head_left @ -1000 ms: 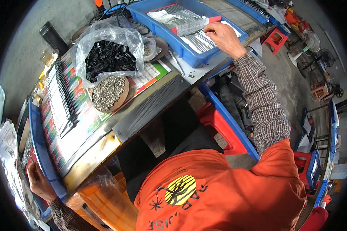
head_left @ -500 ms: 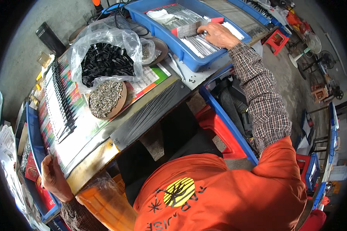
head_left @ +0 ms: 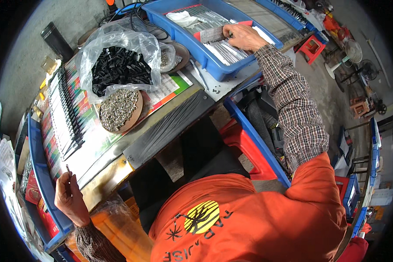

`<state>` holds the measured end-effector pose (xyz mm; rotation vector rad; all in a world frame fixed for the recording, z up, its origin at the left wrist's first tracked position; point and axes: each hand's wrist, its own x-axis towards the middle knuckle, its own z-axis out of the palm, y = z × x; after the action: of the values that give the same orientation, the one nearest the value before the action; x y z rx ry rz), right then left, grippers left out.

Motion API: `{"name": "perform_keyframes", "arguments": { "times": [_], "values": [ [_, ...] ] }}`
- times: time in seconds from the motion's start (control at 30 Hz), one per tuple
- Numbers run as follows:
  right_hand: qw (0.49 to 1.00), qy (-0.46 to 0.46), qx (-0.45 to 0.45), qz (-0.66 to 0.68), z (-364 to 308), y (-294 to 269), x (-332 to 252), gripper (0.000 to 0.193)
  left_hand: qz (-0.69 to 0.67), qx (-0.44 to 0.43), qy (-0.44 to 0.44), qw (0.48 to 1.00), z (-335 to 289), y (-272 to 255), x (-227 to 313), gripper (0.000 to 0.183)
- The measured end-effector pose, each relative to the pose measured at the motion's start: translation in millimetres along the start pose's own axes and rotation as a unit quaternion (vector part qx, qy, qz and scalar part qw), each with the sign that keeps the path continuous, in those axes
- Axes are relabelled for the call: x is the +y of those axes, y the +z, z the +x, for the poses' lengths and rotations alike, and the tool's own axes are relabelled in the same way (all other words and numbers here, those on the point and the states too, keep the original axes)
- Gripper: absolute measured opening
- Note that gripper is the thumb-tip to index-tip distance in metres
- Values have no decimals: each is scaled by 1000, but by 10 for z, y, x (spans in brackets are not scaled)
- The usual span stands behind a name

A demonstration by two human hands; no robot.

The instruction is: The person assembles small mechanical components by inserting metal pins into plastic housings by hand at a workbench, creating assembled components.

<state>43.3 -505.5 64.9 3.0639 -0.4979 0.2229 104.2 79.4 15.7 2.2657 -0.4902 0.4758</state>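
Observation:
My left hand (head_left: 72,198) is raised at the table's left front edge. Its fingers are pinched around a small, thin, dark piece whose tip sticks up; its kind is too small to make out. My right hand (head_left: 245,37) reaches into the blue tray (head_left: 225,72), fingers bent down over the thin silvery metal strips (head_left: 225,53) beside a red-edged divider (head_left: 212,33); what its fingertips grip is hidden. A row of pale strips with black ends (head_left: 65,118) lies on the table. A clear bag of black plastic pieces (head_left: 122,70) stands beside a round dish of small metal fasteners (head_left: 118,110).
A second dish (head_left: 179,59) stands behind the bag. A white, pen-like stick (head_left: 199,74) lies near the blue tray. Blue bins stand at left (head_left: 41,174) and below the table's right side (head_left: 249,135), above a red stool (head_left: 251,159). An orange container (head_left: 122,229) is near my left forearm.
My left hand has moved slightly right and lifted, with the small dark piece now showing above its fingertips. My right hand stays over the strips, shifted slightly left.

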Motion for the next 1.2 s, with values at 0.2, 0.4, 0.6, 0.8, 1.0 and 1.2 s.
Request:
{"name": "perform_keyframes", "arguments": {
  "times": [0.2,0.4,0.6,0.8,1.0,1.2],
  "values": [
    [992,-42,104,58,-83,77,37,27,-78,-25,-43,996,-102,-7,99,8],
    [996,46,35,70,-254,-46,52,16,-139,-27,-45,989,-157,48,258,11],
    [970,3,187,155,-589,-286,-379,21,-191,-50,-27,980,-182,120,421,14],
    [925,-91,212,302,-1024,-458,-1129,17,-176,-66,-24,982,-209,159,704,11],
    [869,-117,-2,481,-1354,-388,-1706,8,-331,-115,-59,935,-301,280,955,7],
    [747,-130,-161,632,-1528,-149,-2125,22,-439,-182,-70,877,-436,452,1018,11]
  ]
}}
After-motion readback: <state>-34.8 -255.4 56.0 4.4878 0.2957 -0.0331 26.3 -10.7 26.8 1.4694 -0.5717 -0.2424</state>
